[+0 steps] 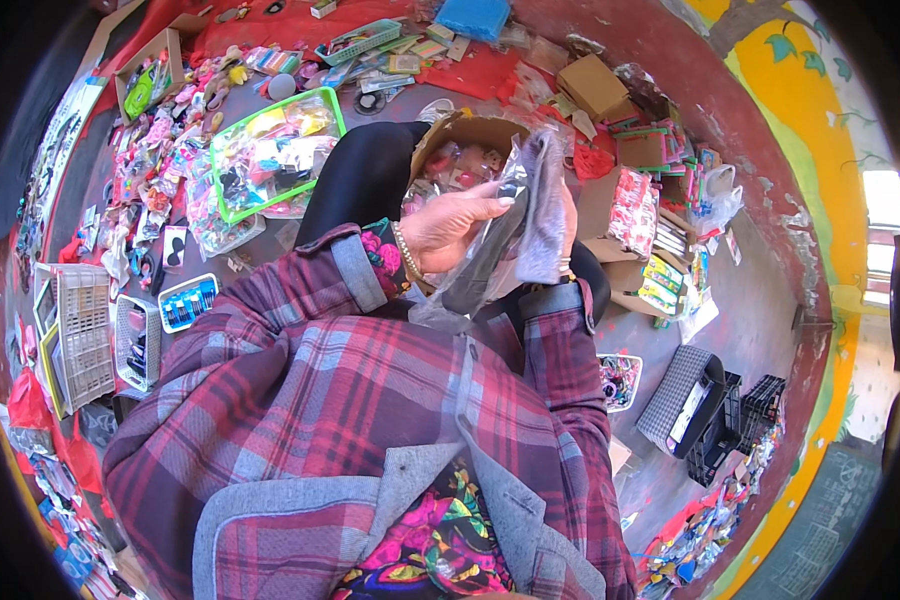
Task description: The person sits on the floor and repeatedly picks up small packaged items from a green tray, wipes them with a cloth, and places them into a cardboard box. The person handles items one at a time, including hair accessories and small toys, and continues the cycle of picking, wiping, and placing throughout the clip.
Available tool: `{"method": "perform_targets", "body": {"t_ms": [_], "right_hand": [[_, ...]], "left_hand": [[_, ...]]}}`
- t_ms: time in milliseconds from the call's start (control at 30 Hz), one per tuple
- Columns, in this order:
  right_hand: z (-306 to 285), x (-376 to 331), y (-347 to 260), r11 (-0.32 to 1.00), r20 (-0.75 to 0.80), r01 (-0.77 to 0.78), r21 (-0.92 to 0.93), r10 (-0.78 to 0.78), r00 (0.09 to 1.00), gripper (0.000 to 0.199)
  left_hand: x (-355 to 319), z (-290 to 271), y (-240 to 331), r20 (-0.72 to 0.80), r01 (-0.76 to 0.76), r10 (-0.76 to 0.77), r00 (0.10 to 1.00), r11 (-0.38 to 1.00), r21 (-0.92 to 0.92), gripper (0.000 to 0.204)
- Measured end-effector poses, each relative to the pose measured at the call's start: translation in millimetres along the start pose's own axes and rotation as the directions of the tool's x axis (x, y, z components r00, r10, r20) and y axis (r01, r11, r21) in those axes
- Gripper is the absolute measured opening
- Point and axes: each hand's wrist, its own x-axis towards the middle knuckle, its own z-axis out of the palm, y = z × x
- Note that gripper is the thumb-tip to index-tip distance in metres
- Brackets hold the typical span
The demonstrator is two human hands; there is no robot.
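Note:
Over my lap, my left hand (452, 226) pinches the edge of a clear plastic bag (475, 275) with a dark flat item showing inside. My right hand (570, 222) is mostly hidden behind a grey, fuzzy-looking piece of fabric (542, 205) and grips it upright against the bag. Whether the grey piece is inside the plastic or beside it, I cannot tell. Just beyond both hands, between my knees, stands an open cardboard box (432, 140) with small pink and red packets (462, 165) in it.
Left of my knee lies a green-rimmed tray (222, 192) heaped with bagged goods. White baskets (135, 345) stand farther left near scattered small accessories. On the right are cartons of packets (632, 215), black crates (715, 430) and a red wall (710, 120).

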Motion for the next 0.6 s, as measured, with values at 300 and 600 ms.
{"method": "perform_targets", "body": {"t_ms": [300, 600], "right_hand": [[0.6, -21.2, 30.4, 0.515, 0.112, -0.151, 0.844, 0.106, 0.988, 0.04], [61.1, -57.1, -16.9, 0.846, 0.042, -0.223, 0.484, 0.233, 0.972, 0.035]], "left_hand": [[11.9, -25.7, 26.7, 0.073, -0.174, 0.197, 0.978, 0.954, -0.245, 0.036], [39.1, -46.6, 3.6, -0.152, -0.352, 0.757, 0.635, 0.46, 0.815, 0.045]]}}
